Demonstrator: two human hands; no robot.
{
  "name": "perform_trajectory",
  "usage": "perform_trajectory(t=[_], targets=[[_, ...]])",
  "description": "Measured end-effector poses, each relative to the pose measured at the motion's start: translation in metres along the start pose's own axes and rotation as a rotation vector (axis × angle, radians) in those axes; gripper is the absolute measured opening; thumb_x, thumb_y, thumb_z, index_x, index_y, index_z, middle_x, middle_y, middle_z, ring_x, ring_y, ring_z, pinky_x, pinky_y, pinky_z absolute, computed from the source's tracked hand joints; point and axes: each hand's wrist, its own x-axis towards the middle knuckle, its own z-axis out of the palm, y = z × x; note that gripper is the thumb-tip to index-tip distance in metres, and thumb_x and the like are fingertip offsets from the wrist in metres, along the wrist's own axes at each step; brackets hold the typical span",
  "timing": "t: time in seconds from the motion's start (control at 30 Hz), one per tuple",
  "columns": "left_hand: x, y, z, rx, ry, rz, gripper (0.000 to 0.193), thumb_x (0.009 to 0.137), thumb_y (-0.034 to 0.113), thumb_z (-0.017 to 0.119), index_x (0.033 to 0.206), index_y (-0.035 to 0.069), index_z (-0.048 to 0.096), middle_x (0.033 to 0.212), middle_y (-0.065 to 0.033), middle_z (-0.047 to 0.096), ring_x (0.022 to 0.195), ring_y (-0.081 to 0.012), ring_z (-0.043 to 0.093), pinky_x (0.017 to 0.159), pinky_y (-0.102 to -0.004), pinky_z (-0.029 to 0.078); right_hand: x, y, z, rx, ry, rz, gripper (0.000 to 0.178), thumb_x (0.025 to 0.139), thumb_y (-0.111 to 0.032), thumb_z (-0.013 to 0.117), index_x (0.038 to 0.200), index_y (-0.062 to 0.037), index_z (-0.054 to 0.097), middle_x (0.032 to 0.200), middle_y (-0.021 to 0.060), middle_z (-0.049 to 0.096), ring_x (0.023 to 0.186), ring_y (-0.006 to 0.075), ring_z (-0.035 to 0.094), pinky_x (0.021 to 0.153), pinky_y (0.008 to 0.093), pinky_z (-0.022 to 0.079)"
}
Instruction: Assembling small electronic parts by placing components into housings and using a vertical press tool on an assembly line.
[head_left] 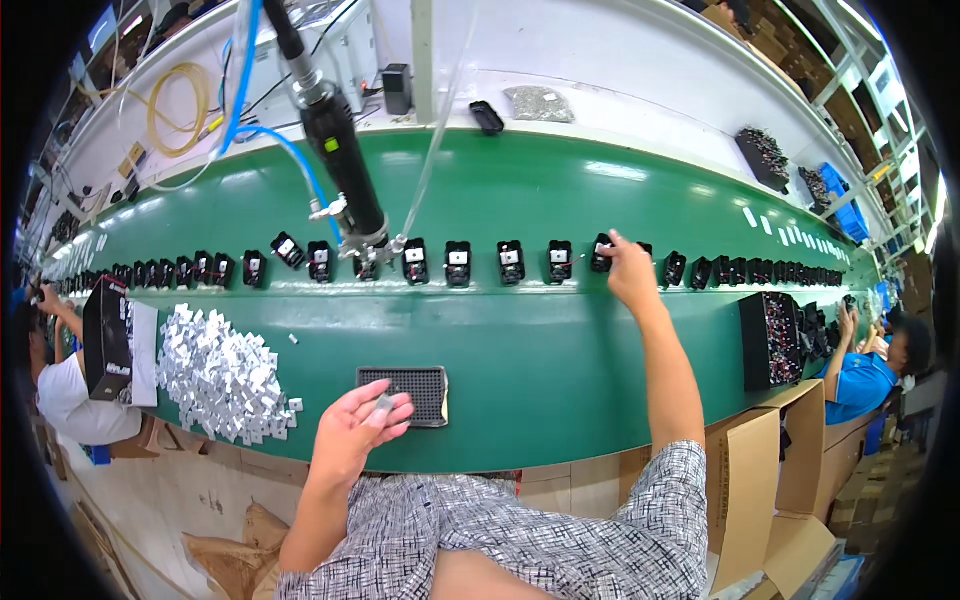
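My left hand (352,430) is palm up over the near edge of the green bench, its fingers curled around a small silvery plate (384,404). Beside and partly behind those fingers lies a black grid tray (432,385). Stretched out to the row, my right hand (634,275) grips a small black housing (601,254) between thumb and fingers. More black housings, such as this housing with a white part inside (560,262), stand in a line across the bench to both sides. A hanging black power screwdriver (342,150) points down at the row, left of my right hand.
A heap of small white-grey plates (222,375) lies at the left, next to a black box (107,340). On the right stand a black bin of wired parts (770,340) and an open carton (750,470). Co-workers sit at both ends, one in a blue shirt (862,385).
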Motion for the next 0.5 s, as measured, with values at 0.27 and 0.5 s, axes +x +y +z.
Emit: perform_trajectory(t=[0.27, 0.5], targets=[[0.036, -0.005, 0.026, 0.038, -0.238, -0.077, 0.041, 0.096, -0.002, 0.065, 0.136, -0.008, 0.056, 0.122, -0.0224, 0.069, 0.112, -0.0276, 0.070, 0.092, -0.0329, 0.061, -0.066, -0.192, -0.067, 0.669, -0.144, -0.501, 0.027, 0.082, 0.005, 0.075, 0.108, -0.0030, 0.072, 0.114, 0.0080, 0.076, 0.085, 0.0196, 0.070, 0.068, 0.0285, 0.055], [0.054, -0.018, 0.047, 0.063, -0.414, -0.141, 0.042, 0.095, -0.004, 0.066, 0.136, -0.007, 0.056, 0.118, -0.0193, 0.071, 0.111, -0.0248, 0.070, 0.092, -0.0313, 0.060, -0.092, -0.218, -0.051, 0.686, -0.220, -0.704, 0.023, 0.080, -0.003, 0.082, 0.102, -0.0029, 0.073, 0.113, 0.0110, 0.075, 0.089, 0.0234, 0.072, 0.073, 0.0313, 0.059]])
